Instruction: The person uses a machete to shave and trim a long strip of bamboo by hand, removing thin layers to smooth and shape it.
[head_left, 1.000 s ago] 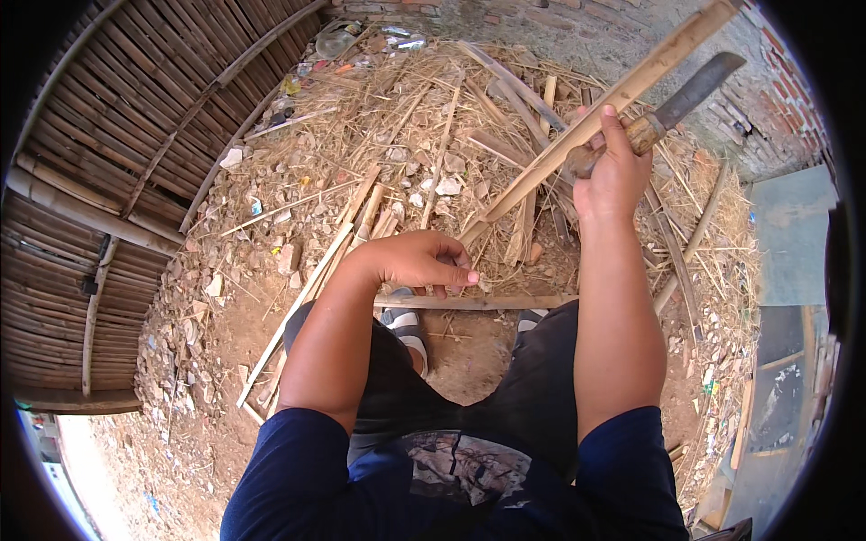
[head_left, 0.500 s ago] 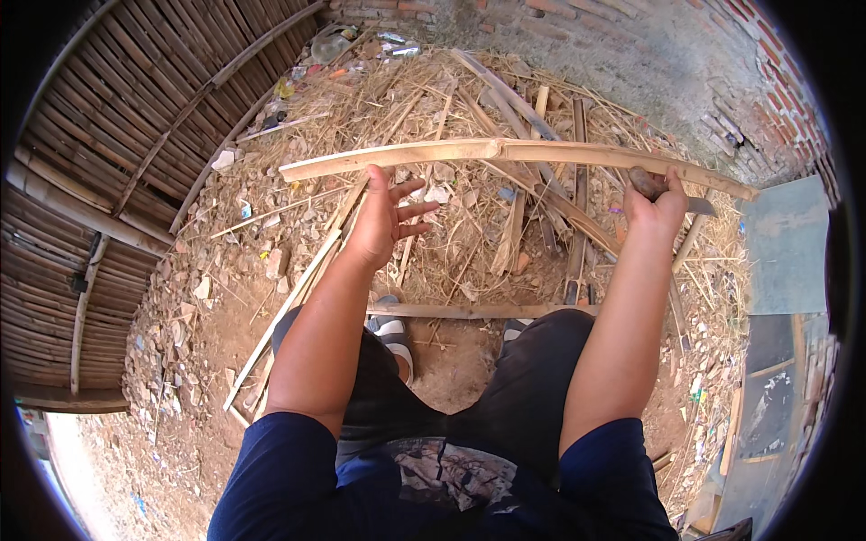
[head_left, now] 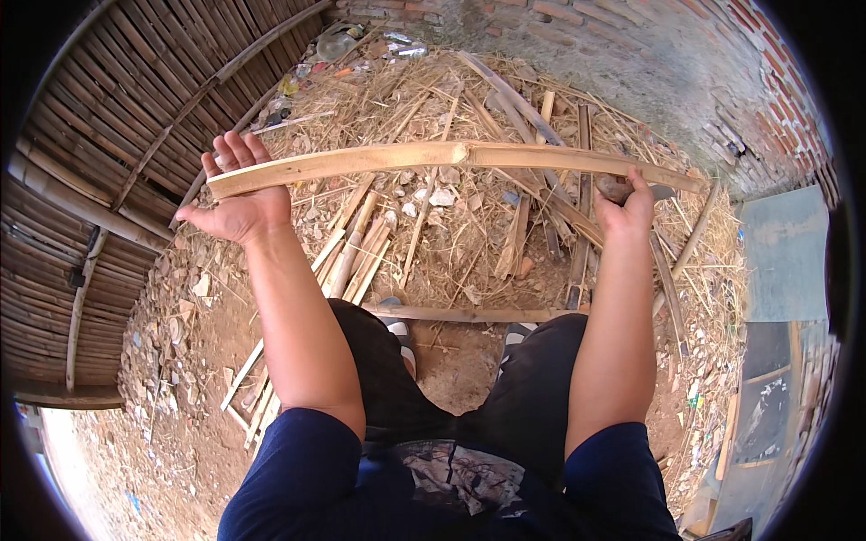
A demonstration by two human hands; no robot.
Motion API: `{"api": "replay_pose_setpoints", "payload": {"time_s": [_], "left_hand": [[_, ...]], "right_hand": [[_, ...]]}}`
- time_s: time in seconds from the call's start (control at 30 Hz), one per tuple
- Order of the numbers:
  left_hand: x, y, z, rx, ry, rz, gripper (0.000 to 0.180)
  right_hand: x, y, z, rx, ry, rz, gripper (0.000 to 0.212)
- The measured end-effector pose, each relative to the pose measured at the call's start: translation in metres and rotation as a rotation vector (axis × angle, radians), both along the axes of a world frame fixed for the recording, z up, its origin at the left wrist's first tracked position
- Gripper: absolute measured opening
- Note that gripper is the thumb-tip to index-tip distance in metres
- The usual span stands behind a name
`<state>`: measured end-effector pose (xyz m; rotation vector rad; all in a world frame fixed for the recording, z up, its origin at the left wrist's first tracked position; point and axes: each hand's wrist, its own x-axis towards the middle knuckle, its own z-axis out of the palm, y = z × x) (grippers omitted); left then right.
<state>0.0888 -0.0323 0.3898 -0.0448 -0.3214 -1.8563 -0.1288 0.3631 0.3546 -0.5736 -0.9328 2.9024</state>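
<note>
A long split bamboo strip (head_left: pixel 379 160) with a joint near its middle spans in front of me. Its left end lies across the palm of my left hand (head_left: pixel 244 198), whose fingers are stretched out rather than wrapped around it. Farther right, my right hand (head_left: pixel 627 206) is closed around the rounded wooden handle (head_left: pixel 615 187) of a knife. A short part of the knife's blade (head_left: pixel 664 192) shows beyond that hand. The strip passes just behind the right fingers, the thumb or a finger touching it; the exact grip is partly hidden.
Several cut bamboo strips (head_left: pixel 356 248) lie left of my legs. A bamboo piece (head_left: pixel 469 314) lies crosswise at my feet. More strips and straw (head_left: pixel 514 239) cover the ground ahead. A slatted bamboo wall (head_left: pixel 117 135) stands left, a brick wall (head_left: pixel 622 86) ahead, grey panels (head_left: pixel 783 257) right.
My left hand has moved left and now supports the strip's end on its open palm. The strip has shifted left, and my right hand with the knife has come slightly left too.
</note>
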Motion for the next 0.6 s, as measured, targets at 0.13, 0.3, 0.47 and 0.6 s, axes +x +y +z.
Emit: {"api": "replay_pose_setpoints", "payload": {"time_s": [0.13,0.3,0.47,0.6], "left_hand": [[0.037,-0.015,0.009,-0.271,0.194,-0.218,0.084],[0.055,0.005,0.031,-0.176,0.013,0.037,0.066],[0.04,0.019,0.028,-0.114,-0.187,0.186,0.048],[0.03,0.047,0.038,-0.118,-0.312,0.278,0.044]], "right_hand": [[-0.01,-0.013,-0.032,0.001,-0.016,0.206,0.035],[-0.002,-0.01,-0.064,0.353,-0.304,0.437,0.021],[-0.006,0.04,-0.123,0.962,-0.319,0.691,0.02],[0.039,0.007,-0.096,1.231,-0.297,0.673,0.027]]}}
